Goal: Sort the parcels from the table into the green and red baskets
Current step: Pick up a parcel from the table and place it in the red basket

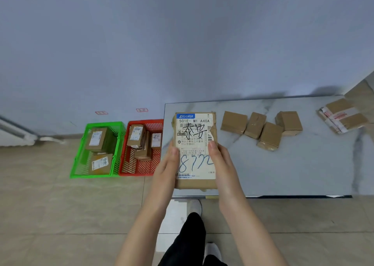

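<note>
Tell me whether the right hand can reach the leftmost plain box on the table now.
Probably not yet: right hand and left hand both grip the labelled parcel. Nothing stands between it and the plain box, so the way looks free once it lets go.

Brown parcels (192, 183), green basket (91, 176), red basket (131, 173), grey-veined white table (303, 164) (label (194, 122) inked blue and black).

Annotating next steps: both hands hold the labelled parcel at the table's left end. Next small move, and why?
Probably swing the parcel left and down toward the baskets. The left hand and right hand grip it label-up, as if reading it, and the green basket and red basket stand on the floor just left of the table. I cannot tell which basket it belongs in.
</note>
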